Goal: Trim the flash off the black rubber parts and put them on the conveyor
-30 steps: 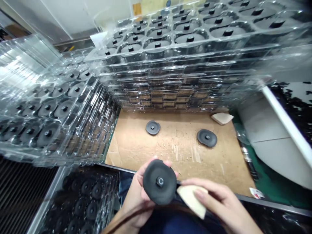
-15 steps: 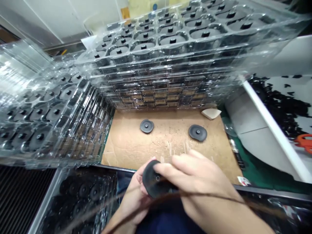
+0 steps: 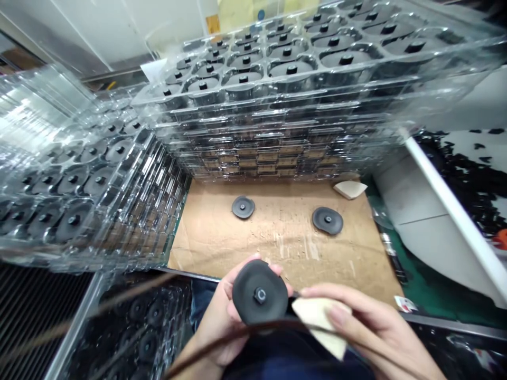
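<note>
A round black rubber disc [image 3: 247, 293] with a small raised hub is tilted toward me above the front of the cardboard. My left hand [image 3: 222, 316] grips it from the left and behind, with some fingertips showing past its upper right edge. At the disc's lower right, my right hand [image 3: 368, 322] pinches a pale cream wedge-shaped pad [image 3: 317, 316] between thumb and fingers. A small dark bit shows near the right fingertips; I cannot tell what it is. Two similar black discs, one on the left [image 3: 243, 207] and one on the right [image 3: 327, 220], lie on the cardboard.
Clear plastic trays [image 3: 253, 100] holding black discs are stacked behind the cardboard sheet [image 3: 222, 237]; another stack [image 3: 87, 179] stands left. A second cream pad [image 3: 350, 189] lies at the back right. A white bin [image 3: 447, 211] with black scraps stands right. Thin blurred strands cross the foreground.
My right hand has moved off the disc's face to the right and lower, and the cream pad now shows in it. The disc's face, partly covered before, is now in plain view.
</note>
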`<move>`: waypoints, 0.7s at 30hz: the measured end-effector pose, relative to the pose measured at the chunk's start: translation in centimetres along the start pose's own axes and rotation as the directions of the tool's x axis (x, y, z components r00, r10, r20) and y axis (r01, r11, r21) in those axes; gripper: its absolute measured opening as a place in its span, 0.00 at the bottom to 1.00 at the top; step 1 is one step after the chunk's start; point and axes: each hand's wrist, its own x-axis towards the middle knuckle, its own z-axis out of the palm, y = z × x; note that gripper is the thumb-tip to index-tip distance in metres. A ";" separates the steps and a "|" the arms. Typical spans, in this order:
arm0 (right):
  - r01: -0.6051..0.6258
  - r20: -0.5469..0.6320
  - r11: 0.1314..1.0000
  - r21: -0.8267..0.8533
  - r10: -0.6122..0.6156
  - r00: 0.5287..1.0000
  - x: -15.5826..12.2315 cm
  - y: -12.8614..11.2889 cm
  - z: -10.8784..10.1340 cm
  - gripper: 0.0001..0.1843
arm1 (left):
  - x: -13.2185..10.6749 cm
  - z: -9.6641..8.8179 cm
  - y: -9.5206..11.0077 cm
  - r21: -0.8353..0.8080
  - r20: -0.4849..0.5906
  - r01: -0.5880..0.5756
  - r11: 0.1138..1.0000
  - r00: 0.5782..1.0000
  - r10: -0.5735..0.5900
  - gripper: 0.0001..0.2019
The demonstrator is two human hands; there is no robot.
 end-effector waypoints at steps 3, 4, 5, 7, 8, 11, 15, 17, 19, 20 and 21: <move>0.165 -0.236 0.970 -0.181 -0.206 0.950 0.3 -0.7 0.0 0.11 | 0.0 0.2 -0.3 -0.013 -0.047 0.040 0.999 0.998 -0.041 0.22; 0.247 -0.271 0.933 -0.262 -0.317 0.909 0.5 -1.3 0.2 0.12 | -0.1 0.0 -0.5 -0.007 -0.065 0.048 0.999 0.997 -0.049 0.23; 0.343 -0.263 0.876 -0.339 -0.438 0.860 0.8 -1.9 0.4 0.14 | -0.2 -0.2 -0.6 0.007 -0.085 0.052 0.999 0.995 -0.051 0.25; 0.518 -0.146 0.734 -0.438 -0.627 0.765 1.6 -3.1 1.2 0.18 | -0.4 -0.7 -1.0 0.065 -0.134 0.051 0.997 0.990 -0.042 0.29; 0.560 -0.067 0.685 -0.466 -0.659 0.750 2.0 -3.6 1.6 0.18 | -0.5 -1.0 -1.1 0.096 -0.161 0.052 0.994 0.986 -0.036 0.30; 0.477 0.031 0.658 -0.582 -0.569 0.822 3.3 -4.5 2.7 0.16 | -0.7 -1.5 -1.2 0.146 -0.252 0.048 0.988 0.968 -0.009 0.28; 0.534 0.011 0.599 -0.596 -0.659 0.752 4.3 -4.5 3.8 0.17 | -0.4 -1.6 -1.2 0.121 -0.188 0.014 0.993 0.982 0.009 0.25; 0.495 -0.031 0.650 -0.576 -0.623 0.782 4.0 -4.2 3.6 0.16 | -0.3 -1.6 -1.1 0.106 -0.163 -0.023 0.994 0.986 0.040 0.24; 0.400 -0.019 0.760 -0.513 -0.475 0.880 3.0 -3.7 2.8 0.14 | -0.2 -1.7 -0.7 0.094 -0.173 -0.087 0.992 0.980 0.103 0.24; 0.377 0.032 0.820 -0.430 -0.404 0.914 2.4 -3.4 2.3 0.12 | -0.3 -1.7 -0.5 0.085 -0.172 -0.114 0.990 0.977 0.127 0.25; 0.364 0.097 0.877 -0.312 -0.352 0.931 1.7 -3.0 1.8 0.10 | -0.4 -1.7 -0.3 0.072 -0.164 -0.130 0.989 0.976 0.140 0.25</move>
